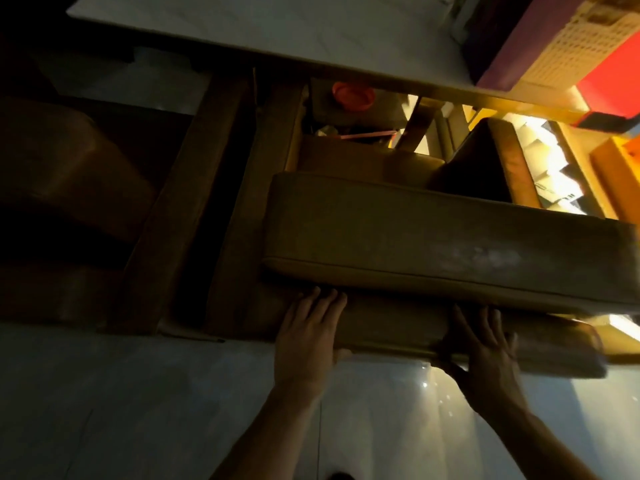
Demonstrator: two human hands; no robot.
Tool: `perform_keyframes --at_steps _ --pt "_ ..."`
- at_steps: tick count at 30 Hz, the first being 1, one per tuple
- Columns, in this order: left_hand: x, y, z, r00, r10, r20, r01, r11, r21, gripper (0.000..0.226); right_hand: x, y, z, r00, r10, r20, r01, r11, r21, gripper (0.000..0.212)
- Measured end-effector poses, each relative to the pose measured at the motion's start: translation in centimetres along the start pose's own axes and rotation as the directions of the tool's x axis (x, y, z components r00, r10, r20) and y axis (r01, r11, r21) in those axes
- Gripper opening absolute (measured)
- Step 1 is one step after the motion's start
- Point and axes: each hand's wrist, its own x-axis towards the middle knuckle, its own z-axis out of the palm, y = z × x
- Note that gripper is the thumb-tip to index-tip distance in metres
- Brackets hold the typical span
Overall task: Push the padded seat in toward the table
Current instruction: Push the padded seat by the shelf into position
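Note:
A brown padded seat (388, 327) stands low on the floor in front of a pale table (277, 32), with a thick padded cushion (433, 244) on top of it. My left hand (308, 337) lies flat on the seat's near edge, fingers spread toward the cushion. My right hand (485, 355) grips the same near edge further right, thumb under the rim. The seat's far part reaches under the table's front edge. The light is dim.
Dark wooden frame pieces (180, 202) run diagonally at the left beside another padded seat (62, 174). Under the table sit a box with an orange lid (353, 93) and clutter. A purple box, a white basket (595, 39) and red items crowd the table's right end. Glossy floor tiles (138, 410) lie near me.

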Motion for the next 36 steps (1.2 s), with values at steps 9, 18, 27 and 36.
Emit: perform_keyframes --at_steps 9,18,27,36 --pt "0.0 0.7 -0.5 0.998 -0.046 0.046 0.041 0.993 0.115 0.092 -0.3 0.1 0.3 1.0 -0.01 0.0 0.01 1.0 -0.024 0.101" --pt "-0.3 1.7 -0.6 0.997 -0.075 0.027 0.07 0.985 0.156 0.09 0.0 0.8 0.1 0.999 -0.045 0.022 0.045 0.999 0.024 0.101" --pt "-0.2 1.2 0.2 0.996 -0.094 0.001 0.093 0.989 0.117 0.092 0.2 1.3 1.3 0.998 -0.059 -0.011 0.06 0.998 0.008 0.102" --pt "0.6 1.6 -1.9 0.967 -0.11 0.229 0.098 0.993 0.062 0.095 0.6 0.5 -1.6 0.989 -0.032 0.146 0.045 0.996 -0.083 0.106"
